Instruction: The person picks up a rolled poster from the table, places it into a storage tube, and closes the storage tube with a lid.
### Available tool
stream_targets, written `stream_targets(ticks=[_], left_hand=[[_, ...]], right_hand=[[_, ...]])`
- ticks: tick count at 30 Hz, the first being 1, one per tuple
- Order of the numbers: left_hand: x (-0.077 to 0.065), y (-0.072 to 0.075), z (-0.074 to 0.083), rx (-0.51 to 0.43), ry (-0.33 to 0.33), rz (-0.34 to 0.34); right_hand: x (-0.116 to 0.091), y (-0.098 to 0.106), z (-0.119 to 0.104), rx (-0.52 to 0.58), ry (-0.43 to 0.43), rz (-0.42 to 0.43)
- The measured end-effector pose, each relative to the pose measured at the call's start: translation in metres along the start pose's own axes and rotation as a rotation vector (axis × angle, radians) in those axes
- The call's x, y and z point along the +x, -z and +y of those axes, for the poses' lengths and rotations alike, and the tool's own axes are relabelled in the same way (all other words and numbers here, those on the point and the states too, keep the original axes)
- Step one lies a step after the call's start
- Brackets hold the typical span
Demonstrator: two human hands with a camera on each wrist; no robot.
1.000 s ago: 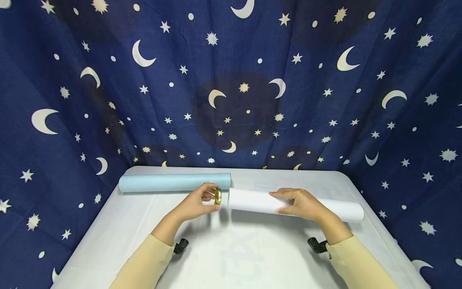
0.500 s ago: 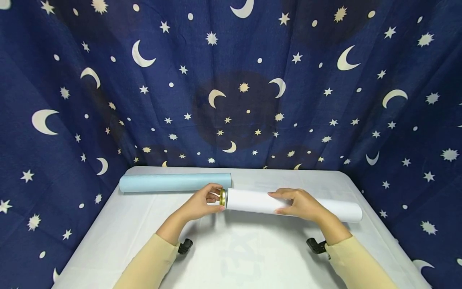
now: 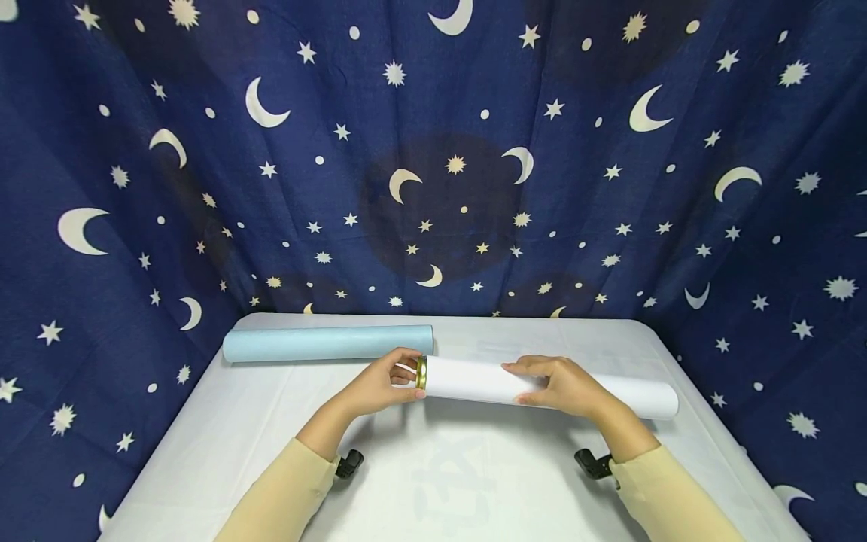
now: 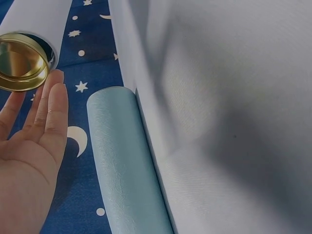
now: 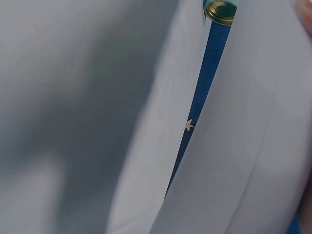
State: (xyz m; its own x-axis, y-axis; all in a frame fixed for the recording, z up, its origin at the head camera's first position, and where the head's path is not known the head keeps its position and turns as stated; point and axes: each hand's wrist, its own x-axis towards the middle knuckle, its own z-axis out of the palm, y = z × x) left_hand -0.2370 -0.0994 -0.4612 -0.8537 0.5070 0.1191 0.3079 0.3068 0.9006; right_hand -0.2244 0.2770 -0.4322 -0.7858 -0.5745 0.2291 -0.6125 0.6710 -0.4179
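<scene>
My left hand [image 3: 375,385] pinches a round gold metal lid [image 3: 421,373] between thumb and fingers at the left end of a white paper-covered tube [image 3: 467,379]. In the left wrist view the dished side of the gold lid [image 4: 18,63] faces the camera, and a dark strip of the tube's opening shows beside it. My right hand [image 3: 558,388] grips the white tube around its middle, thumb on the near side and fingers over the far side. Only a bit of the right hand [image 5: 306,17] enters the right wrist view; the white tube [image 5: 263,97] fills much of it.
Behind the left hand, a light blue tube [image 3: 325,344] lies along the back of the white-covered table [image 3: 379,482]. A gold end piece [image 5: 222,13] shows on this tube in the right wrist view. A blue star-and-moon curtain [image 3: 433,150] surrounds the table.
My left hand has moved right, bringing the gold lid from a small gap away up against the white tube's end. The right hand keeps its grip, almost unmoved.
</scene>
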Motion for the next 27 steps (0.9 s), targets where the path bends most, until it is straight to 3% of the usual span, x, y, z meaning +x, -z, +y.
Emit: stream_targets(ticks=[11,27], left_hand=[[-0.0005,0.0002,-0.0018,-0.086,0.008,-0.02],[-0.001,0.0009,-0.0029,-0.083,0.024,-0.042]], right_hand=[[-0.0002,-0.0001,-0.0007,-0.013,0.02,0.003],[-0.0013,-0.0009,-0.0043,0.005,0.035,0.013]])
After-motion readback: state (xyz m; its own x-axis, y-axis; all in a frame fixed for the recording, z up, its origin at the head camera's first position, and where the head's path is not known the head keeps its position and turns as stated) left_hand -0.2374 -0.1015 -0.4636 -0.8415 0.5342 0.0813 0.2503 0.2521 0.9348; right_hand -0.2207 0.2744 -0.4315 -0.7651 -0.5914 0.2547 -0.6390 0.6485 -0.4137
